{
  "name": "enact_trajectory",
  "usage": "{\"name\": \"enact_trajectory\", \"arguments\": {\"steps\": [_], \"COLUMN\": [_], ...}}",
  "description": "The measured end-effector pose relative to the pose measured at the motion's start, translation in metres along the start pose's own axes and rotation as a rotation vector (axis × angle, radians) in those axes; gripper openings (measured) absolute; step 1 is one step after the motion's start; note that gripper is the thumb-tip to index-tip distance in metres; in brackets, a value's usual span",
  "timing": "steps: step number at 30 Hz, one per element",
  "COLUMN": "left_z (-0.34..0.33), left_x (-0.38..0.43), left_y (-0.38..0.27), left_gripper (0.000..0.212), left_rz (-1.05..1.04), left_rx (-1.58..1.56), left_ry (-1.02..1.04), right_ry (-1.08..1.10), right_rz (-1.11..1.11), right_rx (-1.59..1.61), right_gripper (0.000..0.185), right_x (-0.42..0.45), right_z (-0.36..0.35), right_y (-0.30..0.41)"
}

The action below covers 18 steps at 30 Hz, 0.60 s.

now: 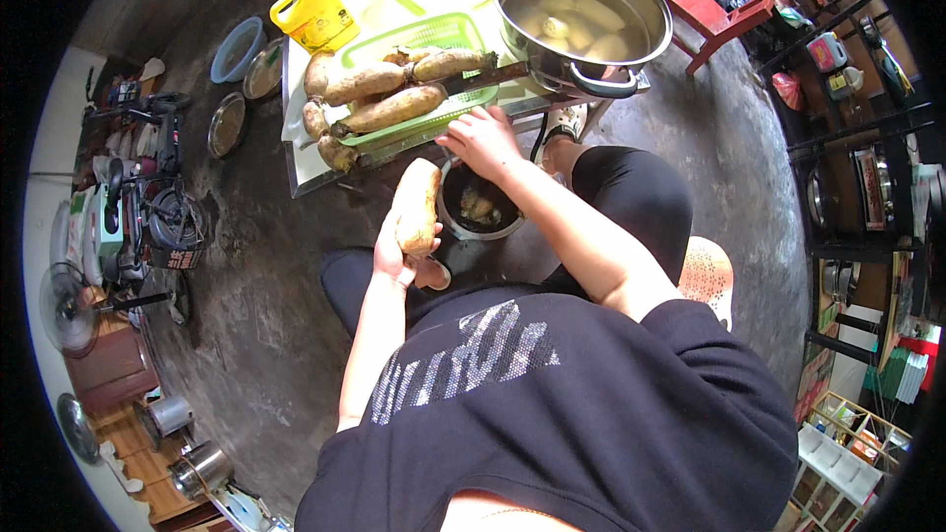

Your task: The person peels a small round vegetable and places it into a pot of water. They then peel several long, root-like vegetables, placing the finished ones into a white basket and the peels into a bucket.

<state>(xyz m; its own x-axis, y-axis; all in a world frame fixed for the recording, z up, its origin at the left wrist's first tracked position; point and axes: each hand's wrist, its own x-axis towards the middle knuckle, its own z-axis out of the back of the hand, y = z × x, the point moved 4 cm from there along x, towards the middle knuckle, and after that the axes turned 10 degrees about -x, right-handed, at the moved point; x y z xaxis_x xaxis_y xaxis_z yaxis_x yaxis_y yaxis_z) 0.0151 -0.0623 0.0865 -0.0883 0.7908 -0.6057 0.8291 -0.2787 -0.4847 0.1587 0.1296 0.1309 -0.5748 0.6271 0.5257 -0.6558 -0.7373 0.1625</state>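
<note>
My left hand [395, 255] grips a pale lotus root segment [417, 207], held upright above the floor. Beside the front rim of a green plastic basket [414, 129] is my right hand [484, 140], fingers slightly apart and nothing visible in them; its palm is hidden. Unpeeled, mud-stained lotus roots [395, 109] lie across the basket and past its left side. Among them rests a dark-bladed knife [491, 77], partly covered. Below my hands, a round container [480, 235] on the floor holds dark scraps.
A large steel pot [591, 72] with pale lotus root pieces in water stands at the table's [295, 159] right. A yellow jug [318, 18] stands at the back left. Basins [238, 50] lie on the floor to the left. A red wooden chair [713, 15] stands beyond the pot.
</note>
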Motion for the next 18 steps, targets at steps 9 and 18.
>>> {"name": "enact_trajectory", "arguments": {"steps": [9, 18], "left_z": [-0.013, -0.01], "left_x": [-0.001, -0.009], "left_y": [-0.005, -0.006], "left_gripper": [0.051, 0.051], "left_rz": [-0.223, -0.201], "left_rx": [0.191, 0.145], "left_ry": [0.002, 0.047], "right_ry": [0.131, 0.023], "right_rz": [0.266, 0.019], "right_rx": [0.12, 0.033], "right_gripper": [0.024, 0.028], "right_x": [0.0, 0.01], "right_z": [0.036, 0.021], "right_y": [0.067, 0.005]}}
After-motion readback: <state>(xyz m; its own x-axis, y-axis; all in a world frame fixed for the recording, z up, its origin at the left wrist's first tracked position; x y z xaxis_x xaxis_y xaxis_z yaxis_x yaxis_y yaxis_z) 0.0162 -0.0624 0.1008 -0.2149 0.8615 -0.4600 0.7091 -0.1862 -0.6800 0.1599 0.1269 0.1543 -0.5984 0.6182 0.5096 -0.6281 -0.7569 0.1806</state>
